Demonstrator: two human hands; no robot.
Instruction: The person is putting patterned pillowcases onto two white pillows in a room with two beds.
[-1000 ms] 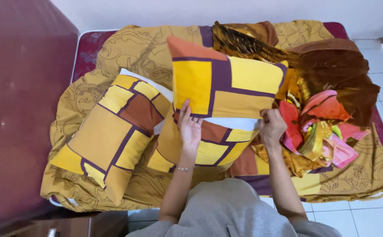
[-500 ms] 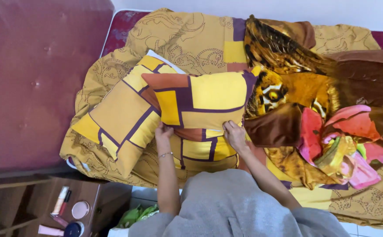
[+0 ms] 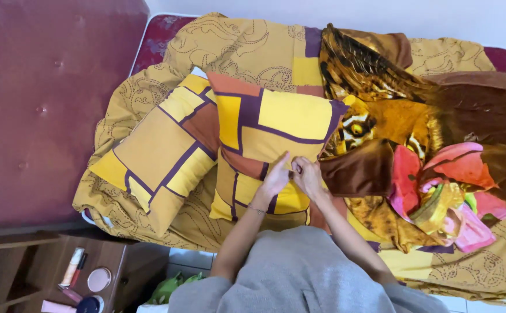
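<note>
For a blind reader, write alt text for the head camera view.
Both hands, left hand and right hand, meet on a yellow, orange and purple patchwork pillow on a bed; a matching pillow lies left, a tiger-print blanket right.

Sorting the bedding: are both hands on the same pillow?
Yes, the left hand and right hand meet on the middle patchwork pillow.

The pillow (image 3: pixel 267 145) is matt printed cloth, the tiger blanket (image 3: pixel 380 116) plush and slightly glossy, the shelf (image 3: pixel 27 255) smooth wood.
</note>
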